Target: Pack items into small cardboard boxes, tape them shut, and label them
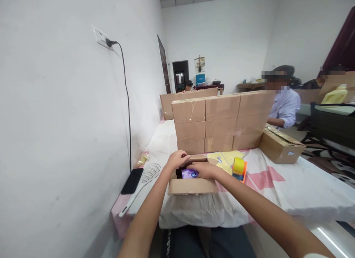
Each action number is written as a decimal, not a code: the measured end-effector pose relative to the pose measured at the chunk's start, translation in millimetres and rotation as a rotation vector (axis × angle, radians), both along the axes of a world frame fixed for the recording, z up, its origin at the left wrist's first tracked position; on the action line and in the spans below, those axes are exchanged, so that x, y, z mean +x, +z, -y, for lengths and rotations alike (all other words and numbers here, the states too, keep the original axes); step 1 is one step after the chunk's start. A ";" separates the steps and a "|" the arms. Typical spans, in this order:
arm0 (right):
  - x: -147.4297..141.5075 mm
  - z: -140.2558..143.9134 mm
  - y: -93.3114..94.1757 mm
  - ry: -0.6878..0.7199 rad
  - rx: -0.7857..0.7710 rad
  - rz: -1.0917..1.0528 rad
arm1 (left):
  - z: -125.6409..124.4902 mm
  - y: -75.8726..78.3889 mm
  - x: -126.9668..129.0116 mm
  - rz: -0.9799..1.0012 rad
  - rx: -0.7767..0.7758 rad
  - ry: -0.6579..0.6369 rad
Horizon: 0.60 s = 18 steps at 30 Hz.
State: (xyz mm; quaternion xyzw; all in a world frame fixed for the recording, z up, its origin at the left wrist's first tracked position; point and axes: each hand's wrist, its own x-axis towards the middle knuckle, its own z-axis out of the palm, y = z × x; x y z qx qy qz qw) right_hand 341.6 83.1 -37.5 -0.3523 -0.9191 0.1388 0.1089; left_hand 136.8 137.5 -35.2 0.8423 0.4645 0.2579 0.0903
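An open cardboard box (192, 186) sits near the table's front edge, its front flap folded down toward me. Inside it lies a purple packet (189, 173), partly covered by my fingers. My right hand (203, 169) reaches in from the right, its curled fingers on the packet. At the box's back left corner, my left hand (176, 160) has its bent fingers on the cardboard edge. The rest of the box's inside is dark and hidden. Right of the box stands a tape dispenser with a yellow roll (238, 165).
Joined cardboard boxes (219, 121) form a wall behind the work area. A closed carton (281, 147) stands at the right. Left lie a white fly swatter (149, 173) and a black phone (132, 181) by the wall. A person (285, 102) sits beyond the boxes.
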 end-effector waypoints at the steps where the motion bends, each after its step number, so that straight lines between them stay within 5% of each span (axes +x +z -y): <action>1: -0.1 0.2 0.8 -0.004 -0.001 0.011 | -0.5 -0.5 0.1 0.008 0.003 0.014; 7: 0.5 17.1 10.4 -0.163 0.180 -0.244 | -1.9 -1.9 -4.1 0.043 0.015 0.159; 11: 20.8 28.9 -8.3 -0.712 0.377 -0.570 | -3.5 -2.6 -5.4 0.017 -0.017 0.241; 14: 43.4 33.4 -38.1 -1.051 0.077 -0.853 | -4.6 -3.3 -3.1 -0.014 -0.047 0.292; 16: 54.5 38.2 -53.7 -1.051 -0.187 -1.074 | -4.6 -3.5 -1.5 -0.029 -0.060 0.311; 18: 58.6 45.8 -58.6 -0.919 -0.211 -1.256 | -4.3 -3.5 -0.6 -0.037 -0.067 0.319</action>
